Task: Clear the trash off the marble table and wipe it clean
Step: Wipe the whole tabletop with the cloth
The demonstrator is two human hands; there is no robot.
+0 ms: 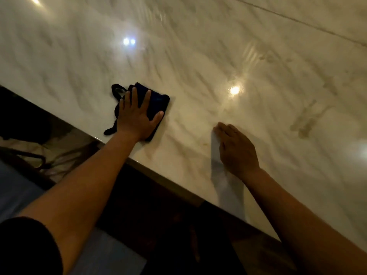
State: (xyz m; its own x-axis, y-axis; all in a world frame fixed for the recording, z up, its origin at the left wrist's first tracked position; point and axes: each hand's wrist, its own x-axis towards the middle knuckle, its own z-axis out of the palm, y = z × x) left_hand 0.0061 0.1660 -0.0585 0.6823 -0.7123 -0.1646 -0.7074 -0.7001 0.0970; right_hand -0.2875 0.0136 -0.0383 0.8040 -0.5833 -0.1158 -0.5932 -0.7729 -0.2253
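The glossy marble table point(198, 46) fills most of the head view, with its near edge running from middle left to lower right. My left hand point(137, 112) lies flat with spread fingers on a dark blue cloth point(158, 100) near that edge. A frayed dark strap of the cloth sticks out to the left. My right hand point(236, 147) rests palm down on the marble to the right, fingers together, nothing held in it. Brownish smears point(305, 124) mark the marble to the right of my right hand.
Bright lamp reflections point(235, 89) glare on the marble. A seam line point(297, 20) crosses the top right. Below the table edge lie dark furniture point(158, 225) and patterned floor point(59, 147).
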